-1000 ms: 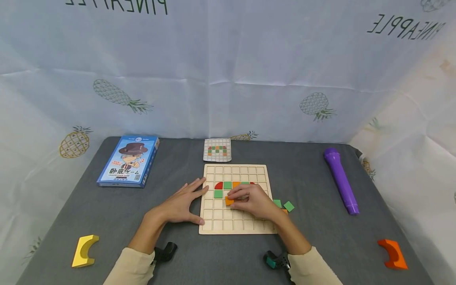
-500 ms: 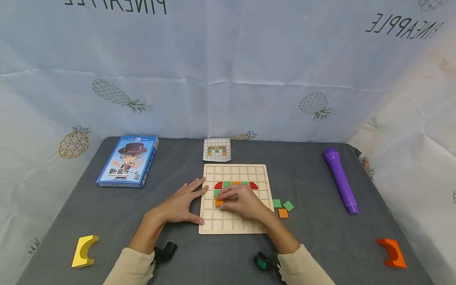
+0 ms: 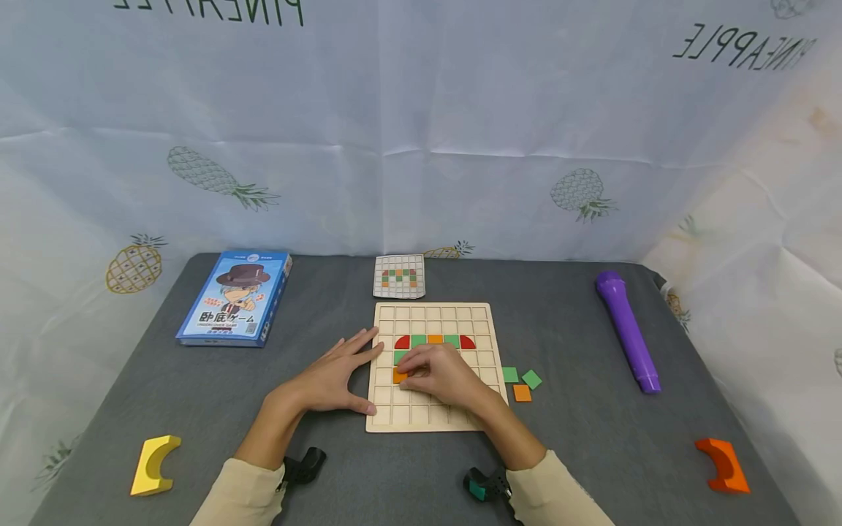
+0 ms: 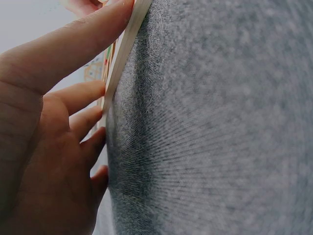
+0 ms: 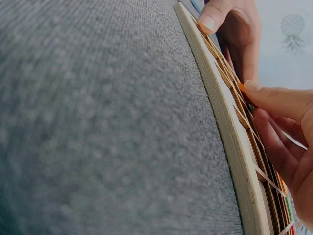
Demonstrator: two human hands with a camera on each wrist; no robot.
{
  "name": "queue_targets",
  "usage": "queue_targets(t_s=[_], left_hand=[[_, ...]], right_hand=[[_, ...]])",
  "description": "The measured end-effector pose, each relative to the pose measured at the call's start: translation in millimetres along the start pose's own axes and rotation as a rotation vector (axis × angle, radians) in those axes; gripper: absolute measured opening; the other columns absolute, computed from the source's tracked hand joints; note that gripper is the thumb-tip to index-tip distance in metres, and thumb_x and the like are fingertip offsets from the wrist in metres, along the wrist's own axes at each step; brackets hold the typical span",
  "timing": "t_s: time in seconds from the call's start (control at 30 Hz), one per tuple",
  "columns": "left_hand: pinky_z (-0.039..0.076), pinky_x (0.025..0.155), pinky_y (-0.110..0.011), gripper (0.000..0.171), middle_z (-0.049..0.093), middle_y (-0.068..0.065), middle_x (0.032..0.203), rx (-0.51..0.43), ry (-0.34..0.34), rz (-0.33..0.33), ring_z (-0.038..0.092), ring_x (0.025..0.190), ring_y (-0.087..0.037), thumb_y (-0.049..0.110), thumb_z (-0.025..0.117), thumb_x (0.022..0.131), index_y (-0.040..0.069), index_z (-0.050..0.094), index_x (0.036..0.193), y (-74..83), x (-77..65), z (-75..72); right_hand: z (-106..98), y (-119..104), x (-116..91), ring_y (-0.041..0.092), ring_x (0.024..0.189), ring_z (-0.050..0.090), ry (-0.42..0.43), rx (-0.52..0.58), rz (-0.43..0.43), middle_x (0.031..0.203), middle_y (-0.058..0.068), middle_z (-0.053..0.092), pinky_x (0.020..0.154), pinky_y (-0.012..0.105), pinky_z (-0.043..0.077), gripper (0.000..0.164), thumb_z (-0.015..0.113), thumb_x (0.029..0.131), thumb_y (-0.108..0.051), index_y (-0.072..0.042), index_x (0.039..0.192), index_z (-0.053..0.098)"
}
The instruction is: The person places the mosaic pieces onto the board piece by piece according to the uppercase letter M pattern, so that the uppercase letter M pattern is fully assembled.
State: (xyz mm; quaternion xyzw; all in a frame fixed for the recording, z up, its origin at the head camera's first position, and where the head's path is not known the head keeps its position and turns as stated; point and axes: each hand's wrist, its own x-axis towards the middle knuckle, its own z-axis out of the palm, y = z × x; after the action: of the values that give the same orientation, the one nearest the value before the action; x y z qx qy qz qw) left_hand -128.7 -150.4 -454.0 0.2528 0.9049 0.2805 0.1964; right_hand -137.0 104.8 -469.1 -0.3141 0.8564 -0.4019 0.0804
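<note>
1. Your right hand pinches an orange tile on the board, below a green tile.
2. Your left hand — fingers spread — touches its edge.
3. Five-tile row laid; three loose tiles likely left.

Pineapple-print cloth behind a grey table

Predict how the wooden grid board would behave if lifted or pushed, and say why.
The wooden grid board is probably stiff, since its edge looks thick and straight. Pushed, it would likely slide rather than tip, lying broad and flat on the table. Tilted, it might shed the coloured tiles on it.
</note>
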Motion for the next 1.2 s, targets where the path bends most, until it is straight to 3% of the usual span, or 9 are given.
queue_targets(t_s=[1.2], left_hand=[[0.01, 0.127, -0.067, 0.106, 0.014, -0.011, 0.174, 0.006, 0.012, 0.012, 0.012, 0.161, -0.04, 0.049, 0.087, 0.075, 0.008, 0.037, 0.158, -0.1, 0.2, 0.5]], right_hand=[[2.1, -0.5, 1.0, 0.015, 0.102, 0.073, 0.012, -0.059, 0.012, 0.107, 0.0, 0.078, 0.091, 0.028, 0.06, 0.015, 0.085, 0.083, -0.016, -0.011, 0.097, 0.084]])
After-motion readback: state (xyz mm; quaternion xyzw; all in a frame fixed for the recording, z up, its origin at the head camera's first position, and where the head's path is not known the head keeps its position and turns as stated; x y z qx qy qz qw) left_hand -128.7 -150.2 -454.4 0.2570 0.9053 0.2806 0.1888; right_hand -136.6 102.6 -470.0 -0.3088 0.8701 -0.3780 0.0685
